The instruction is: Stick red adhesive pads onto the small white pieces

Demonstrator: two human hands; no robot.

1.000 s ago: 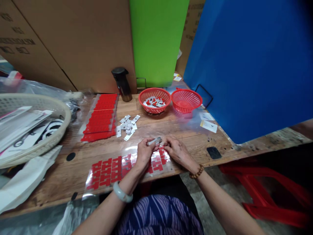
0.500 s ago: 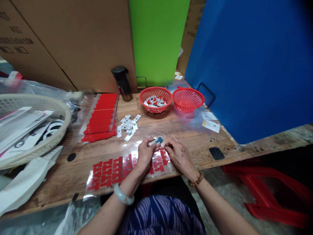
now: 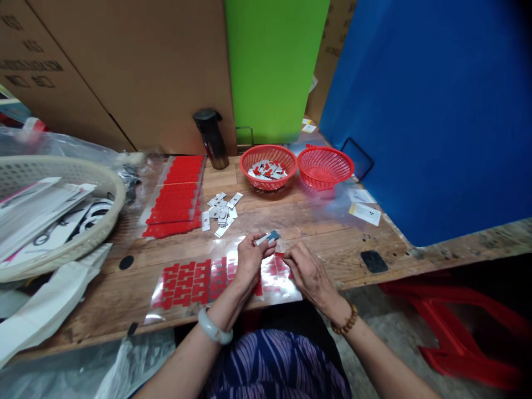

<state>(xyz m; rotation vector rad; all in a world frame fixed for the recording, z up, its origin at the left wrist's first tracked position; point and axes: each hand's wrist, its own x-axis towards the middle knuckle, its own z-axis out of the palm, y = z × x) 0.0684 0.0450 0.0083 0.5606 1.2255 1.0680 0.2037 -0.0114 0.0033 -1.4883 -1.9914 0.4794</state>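
Observation:
Between the thumb and fingers of my left hand [image 3: 250, 259] is a small flat tag [image 3: 268, 238], white at one end and blue-grey at the other. My right hand [image 3: 306, 271] pinches a small red sticker [image 3: 280, 255] at its fingertips, just right of the tag. Beneath both hands lies a clear sheet of red T-shaped stickers [image 3: 182, 284], partly hidden by my left hand and forearm. Beyond my hands is a loose pile of white tags [image 3: 220, 213] with small dark marks.
A red basket [image 3: 249, 176] holds white and red pieces, beside a second red basket [image 3: 326, 166]. Stacked red sticker sheets [image 3: 172, 197] lie to the left, near a dark bottle [image 3: 213, 141]. A big pale basket [image 3: 112, 221] stands far left. A blue panel [image 3: 432, 127] borders the right.
My right hand has drawn slightly back from the sheet, and a red sticker now shows at its fingertips. My left hand keeps its hold on the tag. The view has shifted slightly.

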